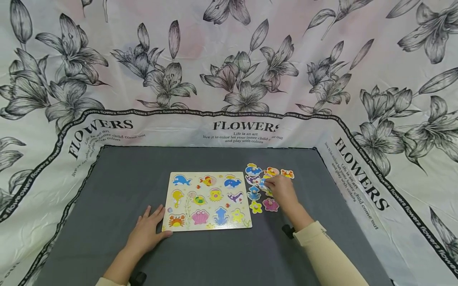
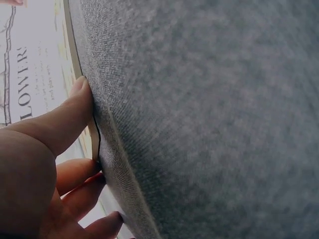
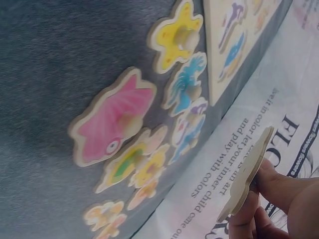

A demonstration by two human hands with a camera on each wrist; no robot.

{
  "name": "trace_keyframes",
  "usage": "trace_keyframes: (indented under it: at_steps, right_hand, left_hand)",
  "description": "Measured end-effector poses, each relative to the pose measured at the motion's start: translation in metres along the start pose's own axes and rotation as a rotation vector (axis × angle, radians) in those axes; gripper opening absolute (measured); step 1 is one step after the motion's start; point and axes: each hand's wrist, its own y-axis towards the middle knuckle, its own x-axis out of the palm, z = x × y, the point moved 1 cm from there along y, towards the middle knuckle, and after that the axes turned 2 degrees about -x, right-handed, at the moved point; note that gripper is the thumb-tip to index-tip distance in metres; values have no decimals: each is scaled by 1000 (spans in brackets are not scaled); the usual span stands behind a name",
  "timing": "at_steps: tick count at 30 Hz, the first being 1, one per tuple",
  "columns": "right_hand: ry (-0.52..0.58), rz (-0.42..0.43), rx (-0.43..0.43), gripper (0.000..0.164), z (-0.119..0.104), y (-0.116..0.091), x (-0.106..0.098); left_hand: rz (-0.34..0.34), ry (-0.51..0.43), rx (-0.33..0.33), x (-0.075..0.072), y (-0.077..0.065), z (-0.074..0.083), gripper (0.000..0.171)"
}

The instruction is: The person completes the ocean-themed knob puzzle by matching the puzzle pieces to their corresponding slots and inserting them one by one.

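A pale wooden peg-puzzle board (image 1: 211, 201) with printed sea animals lies on the grey cloth. At its lower left corner my left hand (image 1: 146, 230) rests with spread fingers, the thumb (image 2: 75, 112) touching the edge. My right hand (image 1: 283, 192) is right of the board, above the loose pieces. Between its thumb and fingers it pinches a wooden puzzle piece (image 3: 249, 172), seen edge-on in the right wrist view; in the head view its visible part looks blue. Below are a pink shell piece (image 3: 117, 117), a yellow starfish piece (image 3: 172, 37) and a blue squid piece (image 3: 184, 84), each with a knob.
More loose pieces lie right of the board, among them a blue whale piece (image 1: 253, 170) and a crab piece (image 1: 288, 173). Grey cloth (image 1: 214, 258) covers the work surface. Around it runs a white flower-printed cover (image 1: 243, 133) with black lettering.
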Motion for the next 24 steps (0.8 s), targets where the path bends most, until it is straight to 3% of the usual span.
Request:
trace_keyframes:
  at_steps: [7, 24]
  right_hand:
    - [15, -13, -44, 14, -9, 8, 1]
    - [32, -72, -47, 15, -39, 24, 10]
  left_hand:
    - [-12, -11, -20, 0, 1, -1, 94]
    - [-15, -34, -24, 0, 4, -2, 95]
